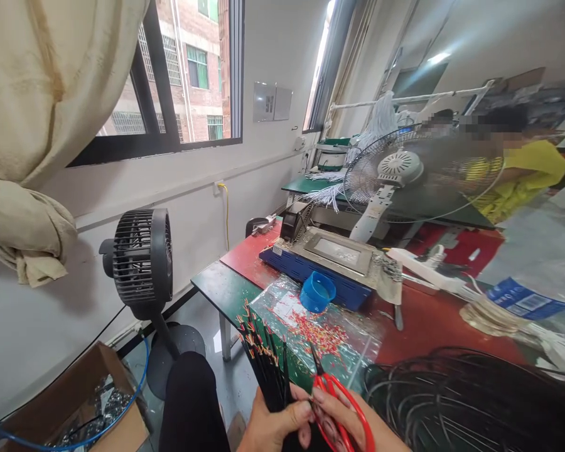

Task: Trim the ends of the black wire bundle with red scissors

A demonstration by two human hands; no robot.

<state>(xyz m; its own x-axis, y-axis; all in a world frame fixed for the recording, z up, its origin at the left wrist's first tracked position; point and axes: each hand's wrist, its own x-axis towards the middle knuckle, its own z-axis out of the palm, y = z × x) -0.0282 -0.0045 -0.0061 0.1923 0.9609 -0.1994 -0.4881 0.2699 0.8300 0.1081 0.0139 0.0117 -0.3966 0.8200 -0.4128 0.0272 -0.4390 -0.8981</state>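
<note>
My left hand [270, 422] is wrapped round a bundle of black cables [265, 367], whose upper ends fan out into thin red, yellow and pale wires. In my right hand [346, 414] are red-handled scissors [363, 422], with the dark blades pointing up and away from me. The fingertips of both hands nearly meet below the blades, and what lies between them is hard to make out. Beyond the hands, red and yellow snippets [317, 333] are scattered over a clear plastic bag [358, 358] on the table.
A blue cup [317, 292] stands before a blue-sided machine with a metal top [315, 260]. Coiled black cable [452, 402] fills the right front. A black fan [144, 263] and an open carton [117, 402] are at left. Behind a large fan [400, 166] sits a person in yellow [537, 172].
</note>
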